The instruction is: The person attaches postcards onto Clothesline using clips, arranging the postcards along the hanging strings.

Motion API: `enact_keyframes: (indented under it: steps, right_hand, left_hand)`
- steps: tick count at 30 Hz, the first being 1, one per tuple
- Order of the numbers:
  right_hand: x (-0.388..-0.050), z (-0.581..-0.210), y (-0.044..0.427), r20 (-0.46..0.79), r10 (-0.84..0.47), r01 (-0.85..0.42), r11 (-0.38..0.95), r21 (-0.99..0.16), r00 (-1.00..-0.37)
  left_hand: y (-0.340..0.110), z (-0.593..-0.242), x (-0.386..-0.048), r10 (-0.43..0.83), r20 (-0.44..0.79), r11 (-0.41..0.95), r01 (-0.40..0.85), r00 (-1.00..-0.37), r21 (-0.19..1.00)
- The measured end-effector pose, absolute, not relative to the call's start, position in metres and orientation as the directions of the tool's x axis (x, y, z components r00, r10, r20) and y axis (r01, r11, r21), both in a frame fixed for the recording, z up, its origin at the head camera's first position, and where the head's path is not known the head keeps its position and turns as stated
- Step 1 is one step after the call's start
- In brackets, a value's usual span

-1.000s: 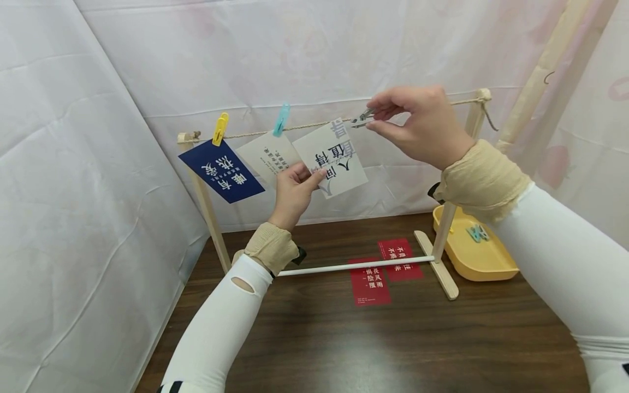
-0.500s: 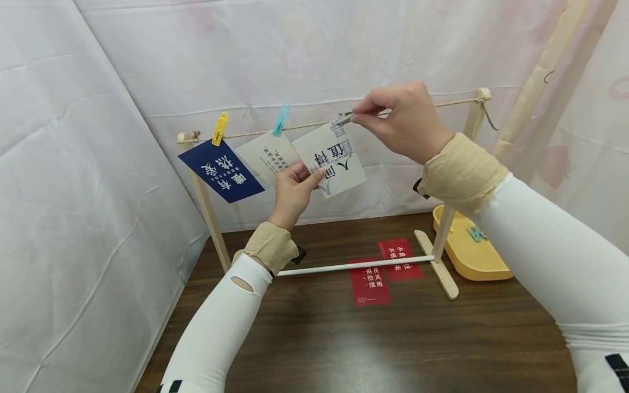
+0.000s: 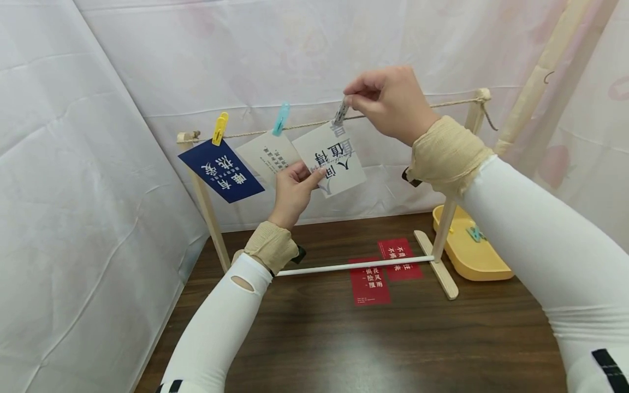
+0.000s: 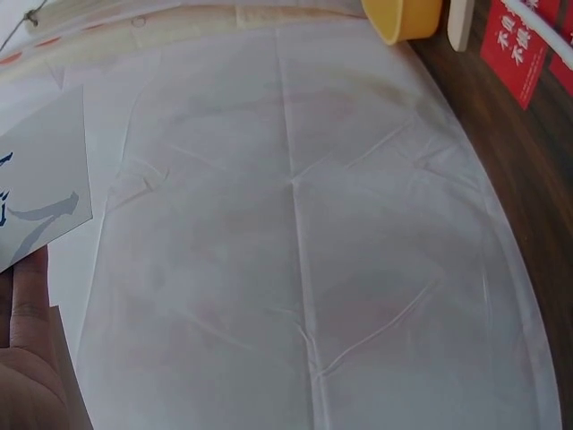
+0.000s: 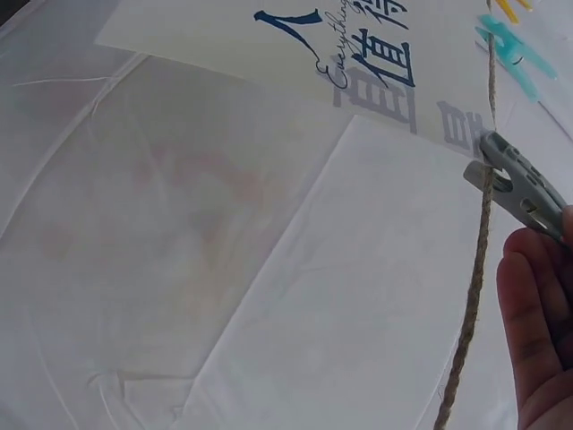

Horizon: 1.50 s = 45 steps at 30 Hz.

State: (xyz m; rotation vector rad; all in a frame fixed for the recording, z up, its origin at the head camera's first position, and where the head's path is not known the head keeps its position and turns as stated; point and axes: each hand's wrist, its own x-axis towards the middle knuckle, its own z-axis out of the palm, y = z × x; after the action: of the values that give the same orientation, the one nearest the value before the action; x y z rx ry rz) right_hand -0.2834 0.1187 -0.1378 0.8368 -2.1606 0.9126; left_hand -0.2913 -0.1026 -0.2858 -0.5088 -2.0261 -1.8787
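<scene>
Left hand (image 3: 291, 192) pinches white card (image 3: 341, 164) by lower-left edge, likely steadying it; right hand (image 3: 393, 103), higher, pinches grey clip (image 3: 340, 113) at card's top corner, apparently to pin it on rope (image 5: 473, 278).

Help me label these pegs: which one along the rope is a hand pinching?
The grey peg, farthest right along the rope: the right hand pinches its upper end. The yellow peg and light-blue peg are untouched.
</scene>
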Motion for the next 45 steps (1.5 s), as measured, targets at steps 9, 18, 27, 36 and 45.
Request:
enact_keyframes:
  steps: [9, 18, 27, 36, 45]
  right_hand:
    - [-0.293, -0.131, 0.116, 0.675, -0.308, -0.711, 0.526, -0.467, -0.67]
    - [-0.294, -0.137, 0.118, 0.614, -0.352, -0.695, 0.508, -0.509, -0.706]
    - [-0.286, -0.14, 0.125, 0.655, -0.302, -0.689, 0.545, -0.477, -0.692]
    - [-0.269, -0.154, 0.141, 0.775, -0.289, -0.792, 0.46, -0.403, -0.562]
    - [-0.263, -0.181, 0.161, 0.762, -0.271, -0.769, 0.476, -0.426, -0.589]
  left_hand:
    - [-0.101, -0.286, -0.291, 0.035, 0.461, 0.057, 0.463, -0.886, 0.885]
    - [-0.101, -0.288, -0.292, 0.038, 0.467, 0.06, 0.469, -0.883, 0.881]
    - [-0.102, -0.292, -0.29, 0.05, 0.493, 0.046, 0.495, -0.869, 0.868]
    - [-0.1, -0.299, -0.289, 0.081, 0.505, 0.02, 0.508, -0.859, 0.861]
    - [-0.101, -0.315, -0.289, 0.109, 0.494, 0.032, 0.499, -0.863, 0.866]
